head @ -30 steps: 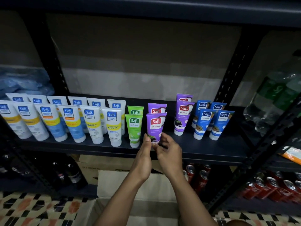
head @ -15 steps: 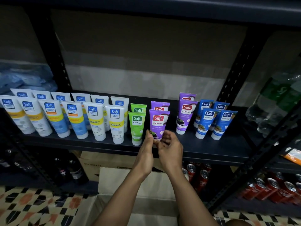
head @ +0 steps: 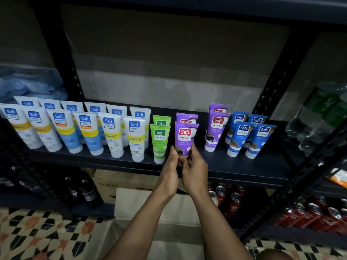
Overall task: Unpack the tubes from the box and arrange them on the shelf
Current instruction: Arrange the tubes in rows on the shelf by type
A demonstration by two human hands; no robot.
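Your left hand [head: 170, 166] and right hand [head: 195, 171], forearms stretched forward side by side, pinch the cap end of the front purple plastic tube [head: 185, 139]. It stands upright, flat crimp upward, on the black metal shelf [head: 244, 166]. Counted there: four purple tubes, two green tubes [head: 160, 141], four blue tubes [head: 240, 141], twelve white tubes [head: 135, 139]

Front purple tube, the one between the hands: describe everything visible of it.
The front purple tube is glossy plastic, with a red Safi logo over NATURALS. It stands flat end up on the dark shelf, before a second purple tube, right of the green tubes. The left hand and right hand hold its lower end, hiding the cap.
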